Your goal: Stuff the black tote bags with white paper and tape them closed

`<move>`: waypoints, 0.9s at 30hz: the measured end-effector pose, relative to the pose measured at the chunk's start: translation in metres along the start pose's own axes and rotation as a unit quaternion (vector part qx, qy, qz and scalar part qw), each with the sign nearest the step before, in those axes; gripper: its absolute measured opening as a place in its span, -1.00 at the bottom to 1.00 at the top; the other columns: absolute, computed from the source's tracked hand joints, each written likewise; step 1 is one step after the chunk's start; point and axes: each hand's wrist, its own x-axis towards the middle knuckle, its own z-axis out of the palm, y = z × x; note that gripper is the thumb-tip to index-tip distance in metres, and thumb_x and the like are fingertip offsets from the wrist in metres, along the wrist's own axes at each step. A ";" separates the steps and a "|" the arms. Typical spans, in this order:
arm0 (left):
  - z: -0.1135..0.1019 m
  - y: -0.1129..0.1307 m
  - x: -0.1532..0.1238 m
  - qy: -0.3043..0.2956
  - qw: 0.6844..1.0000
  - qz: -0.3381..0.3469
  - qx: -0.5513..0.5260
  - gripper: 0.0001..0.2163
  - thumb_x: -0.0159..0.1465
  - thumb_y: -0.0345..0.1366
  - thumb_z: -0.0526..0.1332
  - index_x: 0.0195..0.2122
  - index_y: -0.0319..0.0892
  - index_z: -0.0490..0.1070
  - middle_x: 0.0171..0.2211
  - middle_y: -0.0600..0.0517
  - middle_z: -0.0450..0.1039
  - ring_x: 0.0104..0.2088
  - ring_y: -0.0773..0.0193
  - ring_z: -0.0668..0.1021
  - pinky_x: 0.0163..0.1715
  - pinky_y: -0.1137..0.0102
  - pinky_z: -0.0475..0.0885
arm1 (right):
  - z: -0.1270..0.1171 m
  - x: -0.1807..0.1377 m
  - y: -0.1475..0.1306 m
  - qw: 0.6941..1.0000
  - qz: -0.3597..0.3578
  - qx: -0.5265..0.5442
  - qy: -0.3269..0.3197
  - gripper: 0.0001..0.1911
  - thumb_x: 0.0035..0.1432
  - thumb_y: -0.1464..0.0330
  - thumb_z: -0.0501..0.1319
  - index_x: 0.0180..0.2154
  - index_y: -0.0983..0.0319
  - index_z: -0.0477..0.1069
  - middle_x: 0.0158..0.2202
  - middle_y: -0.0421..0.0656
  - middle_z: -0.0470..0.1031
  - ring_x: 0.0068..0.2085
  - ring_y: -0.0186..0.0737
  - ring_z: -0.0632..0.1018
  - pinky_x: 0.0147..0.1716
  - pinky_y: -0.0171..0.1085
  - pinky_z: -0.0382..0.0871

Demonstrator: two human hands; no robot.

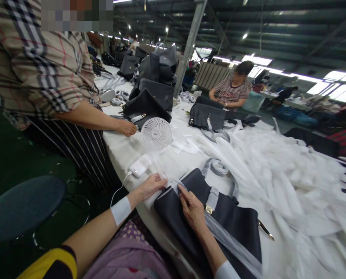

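Observation:
A dark handbag [233, 219] lies tilted on the white-covered table in front of me. Its gold clasp [209, 209] has a tab wrapped in grey film, and a wrapped strap [219, 167] is coiled behind it. At the bag's left corner, my left hand [152, 186] is closed in a pinch on the end of a clear plastic film strip [175, 186]. My right hand [192, 207] rests over the bag, thumb and fingers pinching the same film a little further right. Another long clear strip [233, 242] runs across the bag below the clasp.
A white fan [157, 133] and a white power bank [140, 166] with a cable stand beyond my left hand. White wrapping [300, 182] is heaped on the right. A co-worker's hand [128, 128] is at the left; another person [233, 87] works behind dark bags [207, 114]. A stool [26, 205] stands left.

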 end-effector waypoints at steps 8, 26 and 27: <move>0.000 -0.005 0.023 0.009 0.993 0.005 0.117 -0.61 0.12 0.03 0.29 -0.30 -0.24 0.55 -0.35 -0.03 0.56 -0.51 0.36 0.44 -0.42 0.44 0.33 | -0.002 -0.001 -0.003 1.000 0.004 0.001 -0.004 -0.55 0.37 0.20 -0.12 0.15 0.14 0.32 -0.46 -0.22 0.24 -0.45 -0.29 0.41 -0.40 -0.34 0.29; 0.057 0.026 0.052 0.105 0.983 0.040 -0.145 -0.62 0.36 -0.03 0.00 0.07 -0.13 0.31 -0.06 -0.19 0.48 0.03 0.18 0.50 0.17 0.25 0.23 | -0.010 0.004 -0.006 0.993 0.014 -0.067 -0.100 -0.56 0.37 0.26 -0.09 0.23 -0.01 0.19 -0.35 -0.19 0.40 -0.37 -0.26 0.47 -0.37 -0.34 0.27; 0.058 0.026 0.051 0.104 0.984 0.037 -0.137 -0.61 0.37 -0.03 -0.01 0.09 -0.13 0.31 -0.06 -0.19 0.49 0.04 0.18 0.50 0.17 0.25 0.23 | -0.011 0.006 -0.006 0.992 0.015 -0.067 -0.108 -0.56 0.37 0.25 -0.10 0.23 -0.03 0.19 -0.34 -0.19 0.43 -0.35 -0.26 0.49 -0.36 -0.34 0.27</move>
